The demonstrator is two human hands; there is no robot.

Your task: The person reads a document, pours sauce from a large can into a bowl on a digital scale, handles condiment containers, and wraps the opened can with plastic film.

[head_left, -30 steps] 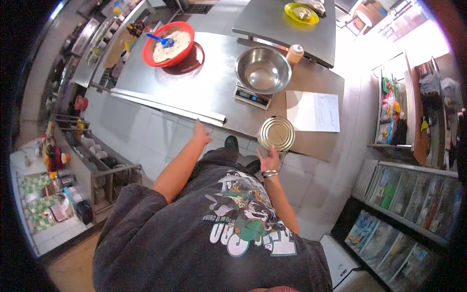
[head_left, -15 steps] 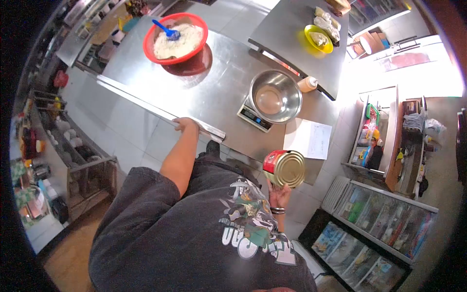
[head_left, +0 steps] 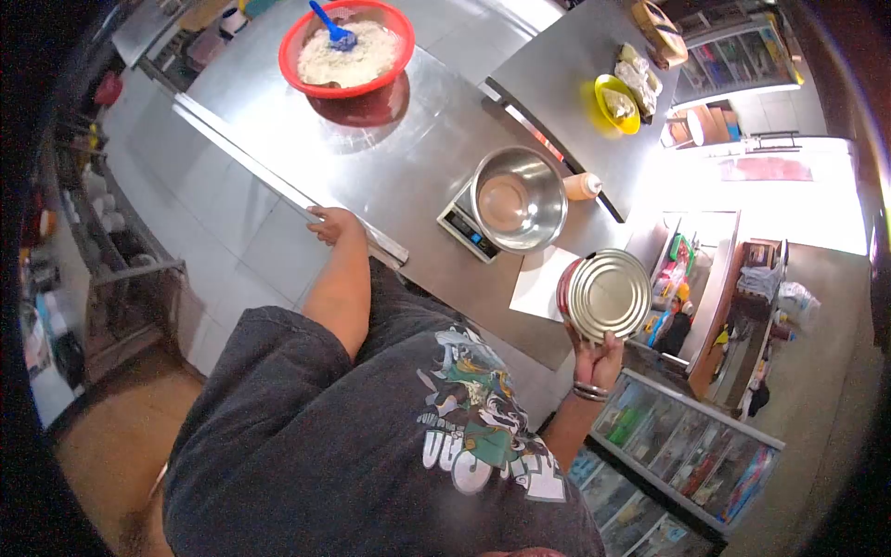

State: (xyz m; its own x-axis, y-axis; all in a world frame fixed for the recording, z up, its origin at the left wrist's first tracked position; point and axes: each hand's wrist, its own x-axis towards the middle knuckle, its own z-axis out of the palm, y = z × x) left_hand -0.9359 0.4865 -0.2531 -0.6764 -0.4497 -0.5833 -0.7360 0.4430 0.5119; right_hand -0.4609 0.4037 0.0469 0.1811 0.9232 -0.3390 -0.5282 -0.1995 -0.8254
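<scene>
The right grip alone holds the large, red-sided cylindrical metal can (head_left: 608, 295), now swung across the white paper sheet (head_left: 536, 290) in view; the left hand (head_left: 336, 226) meets the stainless-steel counter's (head_left: 432, 130) edge, grip unclear

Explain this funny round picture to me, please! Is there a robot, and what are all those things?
There's no robot here, just a person with bare hands. The camera sits on their head and looks forward and down, so you see their dark printed T-shirt below. The right hand holds a round metal tin with a red side, its ridged end facing the camera. The left hand is at the edge of the shiny metal table; I can't tell how firmly it touches. On that table are a red round bowl of white, crumbly stuff with a blue scoop-like tool, a silver metal bowl on a small scale, and white paper.
</scene>
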